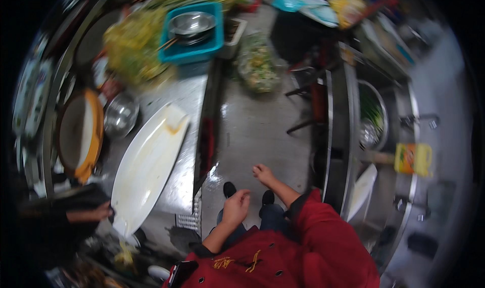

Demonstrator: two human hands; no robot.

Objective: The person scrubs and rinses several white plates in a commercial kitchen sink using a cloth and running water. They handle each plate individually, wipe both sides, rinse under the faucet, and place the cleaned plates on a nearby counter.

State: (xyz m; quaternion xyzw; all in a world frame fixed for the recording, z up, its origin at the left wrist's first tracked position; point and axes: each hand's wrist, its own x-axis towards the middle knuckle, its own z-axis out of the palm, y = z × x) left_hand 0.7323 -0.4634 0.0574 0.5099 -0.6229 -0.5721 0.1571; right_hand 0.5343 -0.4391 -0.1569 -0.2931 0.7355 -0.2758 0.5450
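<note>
My left hand [237,206] hangs over my lap above the floor, fingers loosely curled and slightly apart, with nothing in it. Further forward and to the right, my right hand [264,175] has its fingers bent inward; blur hides whether they are closed, and no object shows in it. Neither hand touches anything. Left of me, a long white oval platter [149,167] with a brownish smear at its far end lies on a stainless steel counter [182,174]. A co-worker's hand [101,211] is at the platter's near left edge.
A steel bowl [122,115], a yellow bag of greens [134,49] and a turquoise basket [191,55] holding bowls stand leftward. Ahead sit a clear bag of chopped vegetables [259,66] and a wooden stool [318,102]. On the right are sinks, a white platter [362,191] and a yellow jug [413,159].
</note>
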